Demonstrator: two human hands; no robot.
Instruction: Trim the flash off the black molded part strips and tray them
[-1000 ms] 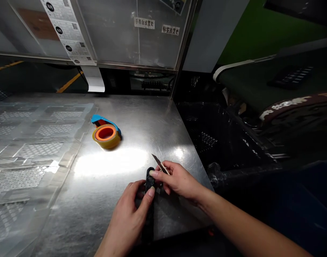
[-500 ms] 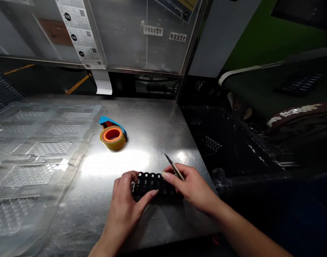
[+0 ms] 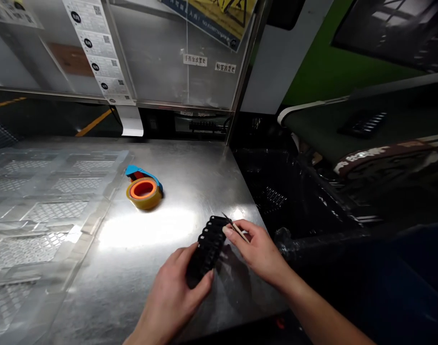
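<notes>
turned from lying crosswise half a second ago, the black slotted part [image 3: 209, 244] now slants, its far end pointing away and to the right, its row of rounded loops along the upper left edge. the left hand [image 3: 174, 287] grips its near end, fingers [image 3: 204, 283] and thumb closed around the two sides. the part is just above or on the counter [image 3: 185, 165]; which of these, i cannot tell. the right hand [image 3: 258, 249] pinches a thin knife [image 3: 238, 231] with a pale handle, its dark tip pointing up and left past the part's far end. the right thumb is right by that end, though whether it touches is unclear.

farther off, a blue tape dispenser [image 3: 147, 174] with a yellowish roll [image 3: 149, 202] around an orange core sits on the counter, near a clear plastic tray [image 3: 83, 225] on the left. to the right, a black-lined bin [image 3: 308, 206] stands beside the counter with another slotted piece [image 3: 275, 197] in it. a white label strip [image 3: 102, 62] hangs at the back.
</notes>
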